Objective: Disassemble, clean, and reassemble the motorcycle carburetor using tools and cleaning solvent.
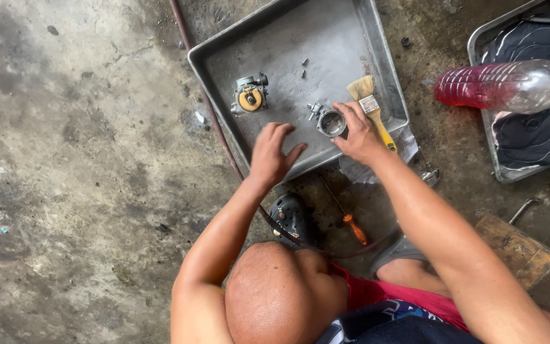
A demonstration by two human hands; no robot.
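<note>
Fingers, right hand: the right hand [359, 135] reaches into the metal tray [287, 38]; its thumb and forefinger tips [345, 109] pinch the rim of a small round metal cup [331, 122], the other fingers loosely curled behind.
Fingers, left hand: the left hand [273, 153] hovers spread and flat over the tray's near edge, fingers apart, holding nothing.
Metal cup, place: directly under the right fingertips and touching them, just to the outside of the left hand's fingertips, resting on the tray floor or barely off it; I cannot tell which.
Metal cup, handling: looks like cast metal, stiff, small and light for one hand, probably oily and so slippery; a short fitting sticks out on its far side. The rim is the sound place to hold, as the fingers do now.
Carburettor body: grey with an orange-ringed round face [250, 97], well beyond the left fingertips, apart from both hands.
Small loose parts: a few bits [303, 67] lie farther up the tray, beyond both hands.
Paintbrush: yellow handle, pale bristles [370, 105], just beside the right hand's knuckles, partly beneath the hand.
Head view, surroundings: an orange-handled screwdriver [354, 227] lies on the concrete floor [64, 159] under the right forearm; a bottle of red liquid [498, 86] lies on a second tray, well off to the right.
</note>
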